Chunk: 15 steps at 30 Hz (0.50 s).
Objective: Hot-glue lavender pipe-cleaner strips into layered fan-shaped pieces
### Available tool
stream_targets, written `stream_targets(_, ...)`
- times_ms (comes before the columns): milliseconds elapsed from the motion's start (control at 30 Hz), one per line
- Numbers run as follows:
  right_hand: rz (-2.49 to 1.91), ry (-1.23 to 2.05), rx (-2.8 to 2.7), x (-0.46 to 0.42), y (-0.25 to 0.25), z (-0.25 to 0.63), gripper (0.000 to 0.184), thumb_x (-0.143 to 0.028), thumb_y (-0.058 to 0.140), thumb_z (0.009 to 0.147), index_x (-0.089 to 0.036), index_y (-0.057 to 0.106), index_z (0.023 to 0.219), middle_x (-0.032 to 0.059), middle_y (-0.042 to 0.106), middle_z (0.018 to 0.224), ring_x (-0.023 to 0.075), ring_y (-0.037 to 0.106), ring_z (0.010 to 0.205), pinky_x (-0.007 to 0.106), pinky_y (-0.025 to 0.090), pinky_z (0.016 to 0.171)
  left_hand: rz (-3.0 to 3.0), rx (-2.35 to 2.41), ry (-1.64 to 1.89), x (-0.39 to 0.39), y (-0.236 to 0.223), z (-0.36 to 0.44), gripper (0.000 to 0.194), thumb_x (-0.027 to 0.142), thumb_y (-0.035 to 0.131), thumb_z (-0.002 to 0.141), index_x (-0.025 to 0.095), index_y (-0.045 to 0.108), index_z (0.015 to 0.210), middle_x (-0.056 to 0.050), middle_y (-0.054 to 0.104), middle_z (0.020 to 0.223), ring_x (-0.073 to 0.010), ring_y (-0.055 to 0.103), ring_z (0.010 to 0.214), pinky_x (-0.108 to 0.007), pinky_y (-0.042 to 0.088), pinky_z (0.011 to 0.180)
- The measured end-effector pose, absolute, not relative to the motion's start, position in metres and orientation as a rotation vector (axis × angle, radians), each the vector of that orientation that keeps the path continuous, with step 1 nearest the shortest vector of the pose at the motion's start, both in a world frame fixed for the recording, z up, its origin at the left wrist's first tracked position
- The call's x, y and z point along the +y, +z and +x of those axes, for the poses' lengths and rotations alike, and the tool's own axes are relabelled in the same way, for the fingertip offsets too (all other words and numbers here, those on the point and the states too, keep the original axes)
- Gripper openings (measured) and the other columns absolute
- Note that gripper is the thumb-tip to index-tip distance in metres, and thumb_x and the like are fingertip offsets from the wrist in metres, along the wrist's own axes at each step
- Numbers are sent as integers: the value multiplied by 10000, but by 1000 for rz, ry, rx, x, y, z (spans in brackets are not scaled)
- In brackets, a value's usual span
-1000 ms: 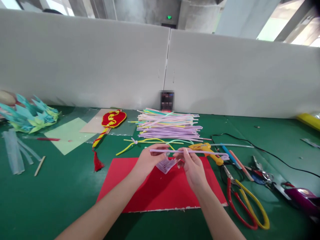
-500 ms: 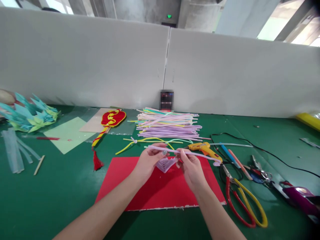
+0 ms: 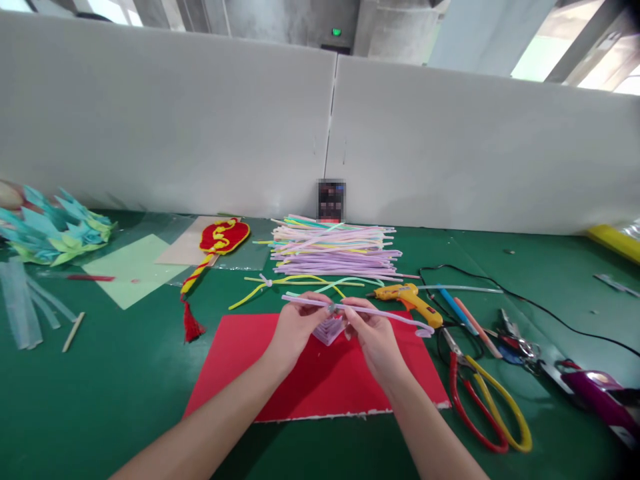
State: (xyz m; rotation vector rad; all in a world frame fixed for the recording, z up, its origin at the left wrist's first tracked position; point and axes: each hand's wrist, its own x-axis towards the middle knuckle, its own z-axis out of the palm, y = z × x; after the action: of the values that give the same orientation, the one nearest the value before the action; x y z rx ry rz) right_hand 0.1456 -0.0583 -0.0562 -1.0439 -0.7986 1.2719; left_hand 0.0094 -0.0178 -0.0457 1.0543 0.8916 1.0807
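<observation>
Green tabletop (image 3: 125,387) meets a pale partition (image 3: 165,120) as a person's left hand (image 3: 299,327) and right hand (image 3: 374,338) nearly touch over a red board (image 3: 320,393), fingers of both pinching a lilac stem (image 3: 395,315) with a curled end. Nested lilac chevrons (image 3: 328,332) show just below, between the hands; a pastel bundle (image 3: 335,250) lies beyond.

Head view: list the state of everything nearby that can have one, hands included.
Lavender stick: held up, curled at one end
Left hand: pinching that stick
Right hand: pinching it too
Lavender V-piece: nested bends, partly hidden
Red board: flat, near edge ragged
Glue gun: lying on its side
Cutters: handles spread apart
Fan: lying down
</observation>
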Motion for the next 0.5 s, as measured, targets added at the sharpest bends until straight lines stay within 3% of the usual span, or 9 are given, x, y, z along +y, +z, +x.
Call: stream_targets(500, -1100, 1221, -823, -57, -55, 146, 203, -356, 681, 699, -177, 675, 795, 7, 631, 700, 104, 525, 595, 218, 409, 522, 1141, 974, 1081, -23, -38, 10, 160, 264, 716, 624, 164, 602, 676, 0, 608, 692, -139, 558, 660, -246, 435, 628)
